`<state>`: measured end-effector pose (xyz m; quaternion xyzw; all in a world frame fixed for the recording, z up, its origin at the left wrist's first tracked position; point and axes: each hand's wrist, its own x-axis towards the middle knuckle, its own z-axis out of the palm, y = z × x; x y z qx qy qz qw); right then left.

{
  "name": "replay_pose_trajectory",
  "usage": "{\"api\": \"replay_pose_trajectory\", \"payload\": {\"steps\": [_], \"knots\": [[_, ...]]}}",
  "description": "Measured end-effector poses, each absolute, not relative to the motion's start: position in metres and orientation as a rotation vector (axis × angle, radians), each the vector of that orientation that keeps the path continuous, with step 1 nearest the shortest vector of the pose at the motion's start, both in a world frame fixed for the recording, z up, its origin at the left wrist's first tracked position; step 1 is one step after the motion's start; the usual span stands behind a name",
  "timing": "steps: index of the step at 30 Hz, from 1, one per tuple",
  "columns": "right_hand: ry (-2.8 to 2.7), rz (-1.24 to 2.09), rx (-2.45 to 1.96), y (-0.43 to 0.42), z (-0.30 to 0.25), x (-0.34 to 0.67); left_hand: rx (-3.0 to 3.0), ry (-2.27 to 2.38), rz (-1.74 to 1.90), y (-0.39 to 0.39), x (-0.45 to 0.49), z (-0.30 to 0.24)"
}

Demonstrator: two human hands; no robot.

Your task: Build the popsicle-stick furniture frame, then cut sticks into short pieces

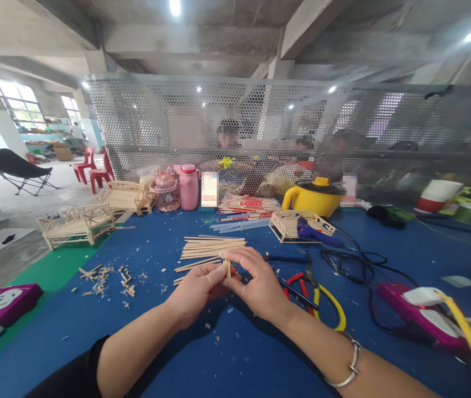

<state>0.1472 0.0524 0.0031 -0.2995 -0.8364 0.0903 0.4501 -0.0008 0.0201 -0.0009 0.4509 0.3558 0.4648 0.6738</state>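
Both my hands meet over the blue table (227, 354), pinching a short wooden stick piece (228, 268) between their fingertips. My left hand (196, 290) grips it from the left and my right hand (256, 282), with rings on it, from the right. Just beyond the hands lies a pile of long thin wooden sticks (210, 247). Red-handled and yellow-handled pliers (314, 293) lie right beside my right hand.
Small stick-built benches (76, 224) (125, 196) stand at the far left, wood scraps (106, 276) near them. A blue glue gun (316, 233) rests on a stick frame (289, 224). Black cables (355, 262), purple power strips (422, 312) (1, 303), pink bottles (188, 185) and a yellow pot (314, 196) are around. People sit behind the mesh screen (260, 121).
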Motion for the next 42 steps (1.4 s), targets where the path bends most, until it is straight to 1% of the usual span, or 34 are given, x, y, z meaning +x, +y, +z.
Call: {"api": "replay_pose_trajectory", "payload": {"steps": [3, 7, 12, 16, 22, 27, 30, 32, 37, 39, 42], "knots": [[-2.047, 0.272, -0.754, 0.053, 0.001, 0.146, 1.028, 0.819, 1.048, 0.020, -0.001, 0.001], [-2.059, 0.231, -0.749, 0.054, -0.001, 0.147, 1.061, 0.853, 1.041, 0.020, -0.002, 0.002], [-2.117, 0.241, -0.787, 0.052, 0.004, 0.151, 0.755, 0.805, 1.081, 0.026, -0.007, 0.002], [-2.046, 0.134, -0.795, 0.052, 0.007, 0.152, 0.616, 0.765, 1.053, 0.028, -0.010, 0.000], [-2.066, -0.004, -0.666, 0.052, 0.007, 0.148, 0.657, 0.757, 1.033, 0.022, -0.004, -0.002], [-1.971, -0.028, -0.851, 0.049, 0.004, 0.144, 0.757, 0.761, 1.021, 0.020, -0.001, -0.005], [-1.953, 0.027, -0.942, 0.048, 0.002, 0.143, 0.828, 0.810, 1.036, 0.022, 0.000, -0.007], [-2.021, 0.125, -0.941, 0.050, 0.005, 0.145, 0.897, 0.839, 1.065, 0.023, 0.000, -0.007], [-2.204, 0.583, -0.816, 0.058, 0.019, 0.157, 1.032, 0.911, 1.044, 0.025, -0.002, -0.004], [-2.173, 0.617, -0.833, 0.061, 0.021, 0.160, 1.087, 0.911, 1.026, 0.025, -0.003, -0.005], [-2.180, 0.537, -0.825, 0.061, 0.020, 0.160, 1.240, 0.933, 1.007, 0.025, -0.003, -0.007]]}}
